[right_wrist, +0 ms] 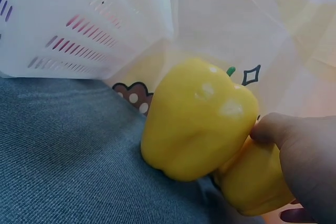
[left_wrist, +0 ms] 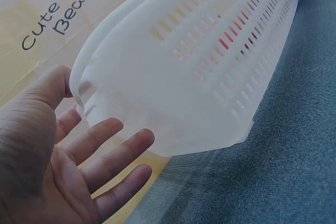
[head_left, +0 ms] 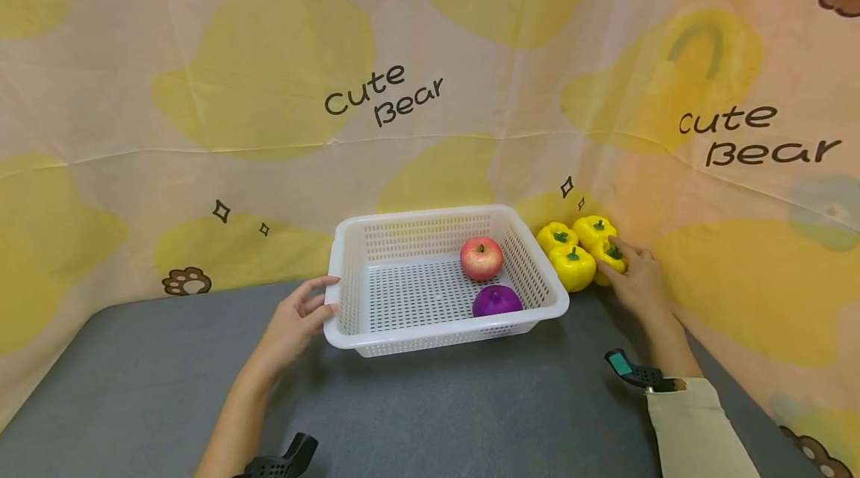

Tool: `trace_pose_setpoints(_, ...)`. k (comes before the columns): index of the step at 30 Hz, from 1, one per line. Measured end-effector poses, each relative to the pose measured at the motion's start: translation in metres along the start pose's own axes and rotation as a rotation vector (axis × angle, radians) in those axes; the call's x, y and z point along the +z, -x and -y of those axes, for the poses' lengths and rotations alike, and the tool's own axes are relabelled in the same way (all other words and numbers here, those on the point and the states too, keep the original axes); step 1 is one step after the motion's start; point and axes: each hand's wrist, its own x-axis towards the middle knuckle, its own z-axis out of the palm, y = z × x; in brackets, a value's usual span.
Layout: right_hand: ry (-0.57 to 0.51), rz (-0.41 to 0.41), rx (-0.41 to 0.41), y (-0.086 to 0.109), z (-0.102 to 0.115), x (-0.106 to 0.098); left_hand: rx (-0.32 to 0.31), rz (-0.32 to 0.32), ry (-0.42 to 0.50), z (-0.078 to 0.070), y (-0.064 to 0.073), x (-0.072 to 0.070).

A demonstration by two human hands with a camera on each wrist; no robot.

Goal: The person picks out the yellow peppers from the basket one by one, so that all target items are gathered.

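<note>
A white plastic basket [head_left: 416,336] with slotted sides stands on the table. My left hand [head_left: 289,325] holds its left rim; in the left wrist view the thumb and index finger are at the rim, and the other fingers spread below it. Inside the basket's right half lie a red apple [head_left: 481,259] and a round purple thing [head_left: 497,300], its lower part hidden by the front wall. To the right, my right hand [head_left: 641,287] grips the rightmost yellow bell pepper [right_wrist: 254,179] with thumb and fingers. Another yellow bell pepper [right_wrist: 197,121] sits right beside it.
Several yellow bell peppers [head_left: 572,269] cluster against the basket's right side. A printed cloth [head_left: 269,89] hangs behind and along the right of the grey table [head_left: 437,403]. The right hand is close to that cloth.
</note>
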Motion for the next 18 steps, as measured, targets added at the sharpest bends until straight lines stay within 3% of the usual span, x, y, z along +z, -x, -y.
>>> trace_pose_setpoints(18, 0.011, -0.011, -0.030, 0.0003, -0.0069, 0.0092, -0.001, 0.002, -0.015, 0.0012, -0.0005, -0.0003)
